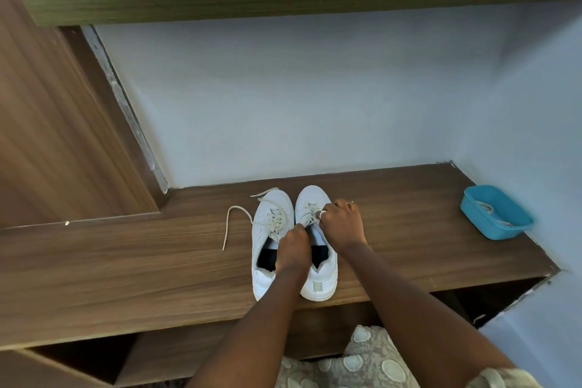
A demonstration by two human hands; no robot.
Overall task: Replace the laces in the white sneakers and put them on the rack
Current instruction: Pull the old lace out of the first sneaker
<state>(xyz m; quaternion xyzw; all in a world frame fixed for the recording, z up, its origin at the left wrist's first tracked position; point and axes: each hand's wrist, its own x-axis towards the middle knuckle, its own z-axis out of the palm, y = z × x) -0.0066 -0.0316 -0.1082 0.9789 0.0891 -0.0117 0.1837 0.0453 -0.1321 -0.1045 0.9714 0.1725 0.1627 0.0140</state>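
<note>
patterned fabric [362, 359] lies along the bottom edge, with both bare forearms reaching out above it. left hand [293, 244] has its fingers curled tight, pinching the lace [310, 221] of the right sneaker [318, 283] near the tongue. right hand [341, 224] pinches the same lace slightly farther toward the toe. left sneaker [259, 230] stands just beside the left fingers on the wooden shelf [126, 261], its loose lace end [225, 230] trailing away from them. blue tub [482, 220] sits well beyond the right fingers, with something pale inside.

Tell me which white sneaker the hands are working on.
The sneaker nearer the blue tub: the left hand and right hand pinch its lace. The other sneaker's lace trails loose.
</note>
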